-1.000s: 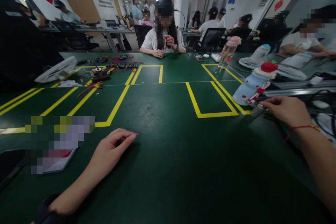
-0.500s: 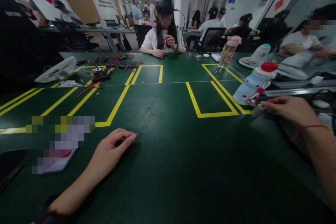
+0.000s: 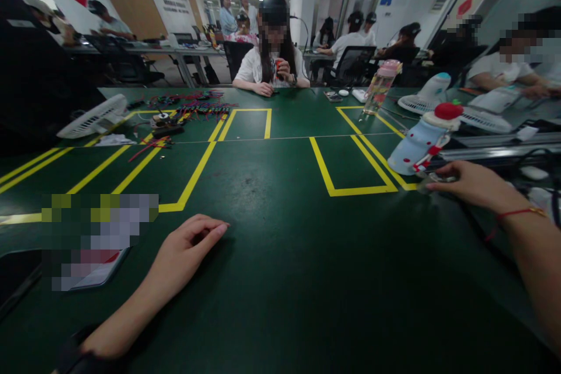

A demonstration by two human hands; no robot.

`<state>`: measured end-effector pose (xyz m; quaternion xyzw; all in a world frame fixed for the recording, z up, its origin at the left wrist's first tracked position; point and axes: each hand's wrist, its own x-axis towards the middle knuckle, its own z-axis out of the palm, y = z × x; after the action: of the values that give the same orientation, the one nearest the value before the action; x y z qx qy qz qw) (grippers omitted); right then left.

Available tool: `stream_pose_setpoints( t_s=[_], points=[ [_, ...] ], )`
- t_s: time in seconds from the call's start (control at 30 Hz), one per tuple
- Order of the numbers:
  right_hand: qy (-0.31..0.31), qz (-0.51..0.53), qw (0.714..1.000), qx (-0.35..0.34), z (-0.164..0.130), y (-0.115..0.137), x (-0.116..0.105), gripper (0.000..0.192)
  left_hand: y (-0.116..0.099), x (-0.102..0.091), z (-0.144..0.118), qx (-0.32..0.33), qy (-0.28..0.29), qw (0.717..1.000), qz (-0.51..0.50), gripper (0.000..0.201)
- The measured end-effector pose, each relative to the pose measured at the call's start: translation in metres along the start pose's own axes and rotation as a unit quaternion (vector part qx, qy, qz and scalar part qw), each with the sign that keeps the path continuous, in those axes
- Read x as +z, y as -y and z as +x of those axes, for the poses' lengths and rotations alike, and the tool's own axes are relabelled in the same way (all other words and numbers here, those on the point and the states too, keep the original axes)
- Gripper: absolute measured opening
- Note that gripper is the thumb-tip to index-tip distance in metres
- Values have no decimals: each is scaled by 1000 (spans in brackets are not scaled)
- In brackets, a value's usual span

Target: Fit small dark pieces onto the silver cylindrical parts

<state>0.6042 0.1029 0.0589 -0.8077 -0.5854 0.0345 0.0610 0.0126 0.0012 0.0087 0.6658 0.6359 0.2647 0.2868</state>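
Observation:
My left hand [image 3: 189, 246] rests on the green tabletop [image 3: 280, 280], its fingers curled and the thumb tip against the forefinger, with nothing visible between them. On the right, my right hand [image 3: 471, 186] is closed in a pinch on a small shiny, greyish object [image 3: 427, 181], low over the table. Its kind is hard to make out, as the fingers cover part of it. Just beyond stands a tilted-looking light blue bottle [image 3: 412, 149] with red dots, a red lid and a strap. The small object is close to the bottle's base; whether they touch I cannot tell.
A phone [image 3: 100, 273], partly blurred out, lies left of my left hand. Several wires [image 3: 201, 105], a white fan [image 3: 94, 118] and a clear bottle [image 3: 380, 90] are farther back. Across the table sits a person [image 3: 274, 52]. Cables and metal rails [image 3: 491, 153] lie at right.
My right hand has shifted slightly left, toward the blue bottle's base, along with the small object. My left hand has stayed put.

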Motion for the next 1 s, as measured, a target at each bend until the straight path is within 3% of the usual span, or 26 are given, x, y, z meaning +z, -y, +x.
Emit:
stream_pose_setpoints(
  t_s=[0.23, 0.3, 0.4, 0.5, 0.57, 0.63, 0.7, 0.77, 0.83, 0.93, 1.0],
  points=[
    [-40, 0, 998, -41, -9, 17, 0, 40, -1, 0, 0, 0, -4, 1000, 12, 33],
    [-53, 30, 995, -84, -24, 35, -3, 41, -2, 0, 0, -1, -3, 1000, 15, 33],
    [-54, 104, 975, -190, -61, 84, 2, 45, -3, 0, 0, 1, -8, 1000, 17, 32],
    [-26, 176, 936, -304, -112, 146, 21, 42, -4, 1, 0, 7, -16, 1000, 16, 32],
    [6, 249, 881, -403, -145, 182, 38, 37, -4, 1, 0, 13, -19, 1000, 15, 32],
    [43, 307, 819, -483, -172, 205, 54, 38, -2, 2, 1, 18, -19, 1000, 14, 31],
    [69, 330, 781, -526, -187, 216, 65, 41, -1, 2, 1, 20, -20, 1000, 13, 30],
    [87, 336, 776, -527, -192, 218, 72, 44, -2, 4, 1, 20, -23, 999, 14, 30],
    [105, 355, 788, -492, -191, 215, 75, 51, -9, 8, -2, 29, -23, 999, 14, 29],
    [130, 388, 809, -421, -187, 212, 79, 65, -36, 21, -7, 91, 8, 996, 3, 25],
    [144, 391, 816, -401, -186, 212, 81, 57, -62, 34, -9, 146, 44, 988, -21, 23]
  ],
)
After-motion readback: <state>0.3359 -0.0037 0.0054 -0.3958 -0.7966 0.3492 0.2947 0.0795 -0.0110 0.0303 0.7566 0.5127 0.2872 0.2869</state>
